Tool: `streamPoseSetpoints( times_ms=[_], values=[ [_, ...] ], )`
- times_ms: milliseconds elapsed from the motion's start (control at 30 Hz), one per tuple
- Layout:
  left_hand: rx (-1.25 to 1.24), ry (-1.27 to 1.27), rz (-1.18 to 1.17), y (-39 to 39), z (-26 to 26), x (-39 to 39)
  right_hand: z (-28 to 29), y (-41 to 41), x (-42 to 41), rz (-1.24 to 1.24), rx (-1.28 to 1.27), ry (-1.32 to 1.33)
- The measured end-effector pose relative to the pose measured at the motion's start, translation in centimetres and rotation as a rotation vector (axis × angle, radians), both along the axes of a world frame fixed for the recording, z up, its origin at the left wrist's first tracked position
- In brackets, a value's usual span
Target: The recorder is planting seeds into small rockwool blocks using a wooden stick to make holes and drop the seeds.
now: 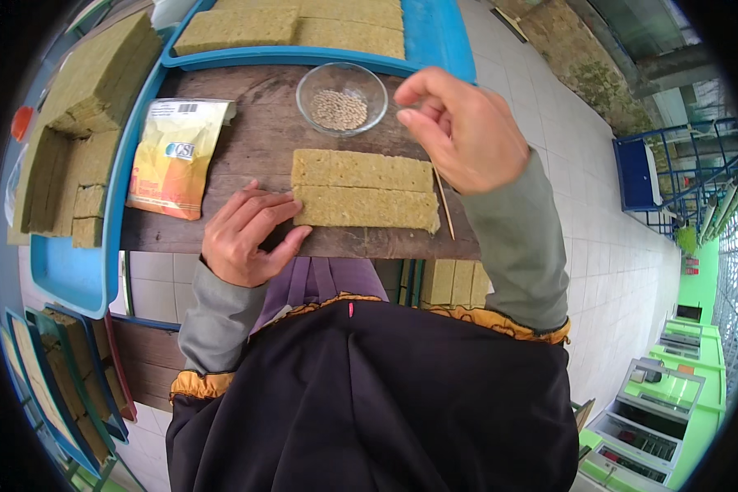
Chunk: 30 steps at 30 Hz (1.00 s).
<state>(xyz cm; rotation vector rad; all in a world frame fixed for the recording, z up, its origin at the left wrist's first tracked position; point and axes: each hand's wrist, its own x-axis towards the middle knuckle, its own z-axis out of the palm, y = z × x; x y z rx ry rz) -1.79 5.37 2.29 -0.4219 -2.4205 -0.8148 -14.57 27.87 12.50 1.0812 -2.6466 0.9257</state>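
Before me a rockwool slab (365, 208) lies flat on the dark wooden table (252, 135), scored lengthwise into two strips; small holes dot the far strip. My left hand (249, 230) rests at its left end, fingertips and thumb touching the near left corner. Raised above the slab's right end, my right hand (464, 129) has curled fingers, with thumb and forefinger tips close together. Whether a seed is between them is too small to tell. Left of that hand stands a glass bowl (342, 98) of pale round seeds (338, 111). A thin wooden stick (445, 206) lies along the slab's right edge.
A seed packet (172, 160) bearing writing lies at left. Blue trays of rockwool border the table: one at the back (433, 31), another at left (67, 264). More rockwool blocks (455, 281) show below the near edge. Tiled floor (590, 246) extends to the right.
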Motion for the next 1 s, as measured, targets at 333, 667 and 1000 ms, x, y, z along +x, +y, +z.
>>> streamPoseSetpoints(
  times_ms=[333, 667, 1000],
  values=[
    [0.011, 0.023, -0.009, 0.1, -0.1, 0.1, -2.8, -8.3, -4.8, -0.060, 0.652, 0.003],
    [0.010, 0.019, -0.011, -0.1, 0.0, 0.0, -3.7, -9.8, -5.5, -0.085, 0.789, -0.015],
    [0.015, 0.011, -0.018, 0.1, 0.3, 0.0, -0.4, -3.5, -0.1, -0.067, 0.315, 0.038]
  ],
)
